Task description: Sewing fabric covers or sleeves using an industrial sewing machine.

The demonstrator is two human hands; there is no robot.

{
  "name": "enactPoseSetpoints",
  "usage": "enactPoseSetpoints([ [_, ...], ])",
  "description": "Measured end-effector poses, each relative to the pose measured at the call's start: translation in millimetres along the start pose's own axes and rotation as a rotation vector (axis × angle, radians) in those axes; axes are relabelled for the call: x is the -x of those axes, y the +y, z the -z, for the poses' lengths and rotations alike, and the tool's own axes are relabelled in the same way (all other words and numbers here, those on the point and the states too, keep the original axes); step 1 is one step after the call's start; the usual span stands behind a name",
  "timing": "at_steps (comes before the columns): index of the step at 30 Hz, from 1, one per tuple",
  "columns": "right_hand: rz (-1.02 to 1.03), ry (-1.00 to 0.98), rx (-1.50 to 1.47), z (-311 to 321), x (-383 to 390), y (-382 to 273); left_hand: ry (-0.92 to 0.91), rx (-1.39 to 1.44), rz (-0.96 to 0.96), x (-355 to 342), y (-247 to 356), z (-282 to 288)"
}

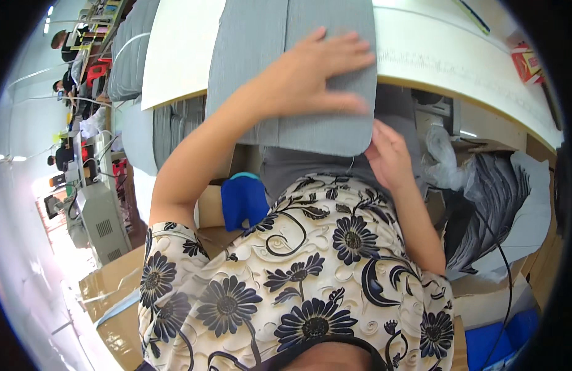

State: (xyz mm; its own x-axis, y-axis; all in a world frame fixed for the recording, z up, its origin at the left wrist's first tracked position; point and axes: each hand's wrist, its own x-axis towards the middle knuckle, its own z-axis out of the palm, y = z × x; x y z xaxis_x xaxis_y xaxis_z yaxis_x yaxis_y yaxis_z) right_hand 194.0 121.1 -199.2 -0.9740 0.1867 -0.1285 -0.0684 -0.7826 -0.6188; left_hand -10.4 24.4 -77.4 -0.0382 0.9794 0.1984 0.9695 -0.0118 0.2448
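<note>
A grey fabric panel (323, 127) with rounded corners and a seam line down it lies across the white table edge and hangs over toward my lap. My left hand (323, 74) is spread over its upper face, the fingers apart and slightly blurred. At the panel's lower right corner, my right hand (391, 154) has its fingers closed on the edge. Part of those fingers is hidden by the cloth. A loose thread hangs from the panel's bottom edge.
The white table (447, 55) has a red box (527, 63) at its right end. Stacked grey pieces (130, 55) stand at the left. Dark layered fabric pieces (496, 198) and a clear plastic bag (439, 157) lie at the right. Several people work far left.
</note>
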Motion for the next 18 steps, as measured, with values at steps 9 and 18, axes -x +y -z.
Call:
enactPoseSetpoints([
  [9, 0.011, -0.118, -0.093, -12.6, -12.5, -15.4, 0.125, -0.043, -0.025, 57.1, 56.5, -6.7],
  [18, 0.099, 0.075, 0.362, -46.7, -8.4, -37.0, 0.269, -0.290, 0.298, -34.6, 22.4, 0.4],
])
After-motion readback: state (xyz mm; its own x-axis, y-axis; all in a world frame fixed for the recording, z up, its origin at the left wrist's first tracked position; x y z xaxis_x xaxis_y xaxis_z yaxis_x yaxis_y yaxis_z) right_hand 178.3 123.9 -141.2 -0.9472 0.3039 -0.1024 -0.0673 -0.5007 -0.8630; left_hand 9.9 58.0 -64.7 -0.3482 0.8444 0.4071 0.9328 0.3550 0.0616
